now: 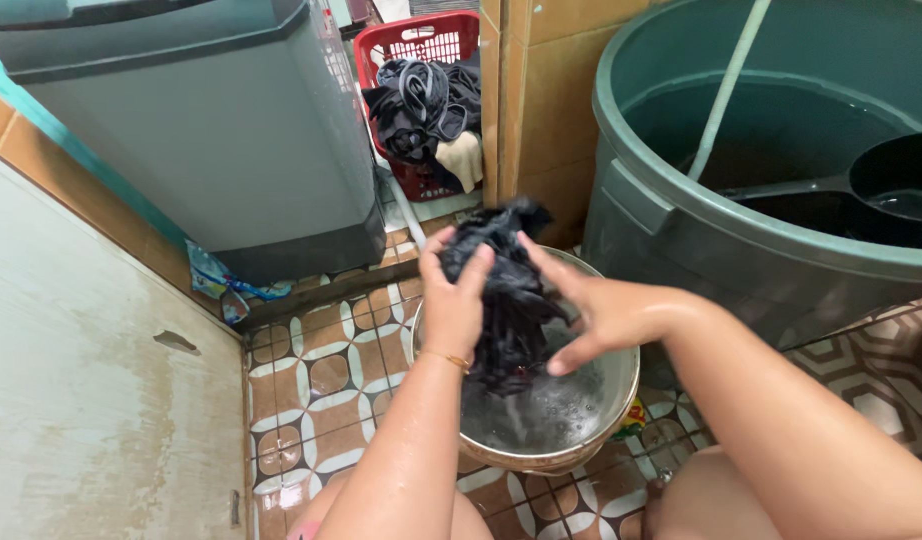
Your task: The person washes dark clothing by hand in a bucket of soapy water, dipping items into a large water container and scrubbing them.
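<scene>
Between both sets of fingers, over the middle of the metal basin point(611, 400), hangs a dark wet garment point(501, 300). The left hand point(451, 300) has its fingers point(476, 262) curled closed around the upper bunch of the cloth, and the right hand point(591, 310) pinches the same bunch from the other side, its fingers point(541, 255) pressed into the folds. The rest of the garment droops in a twisted rope down toward the soapy water point(551, 415) in the basin, where its lower end touches the surface or comes close to it.

Judging by how it sags and shines, the cloth is soaked through: limp, heavier than when dry, and probably slick with suds. It has no stiffness to lean on, so a grip on a gathered wad, as now, looks surer than a hold on a loose edge, which would likely slide or stretch.

Outward from the hands, the basin sits on a patterned tile floor point(321, 370). Just to the right stands a large green water tub point(681, 230) with a dark scoop point(881, 190) floating inside. Farther back a red laundry basket point(421, 45) holds more dark clothes, beside a grey washing machine point(211, 130).
</scene>
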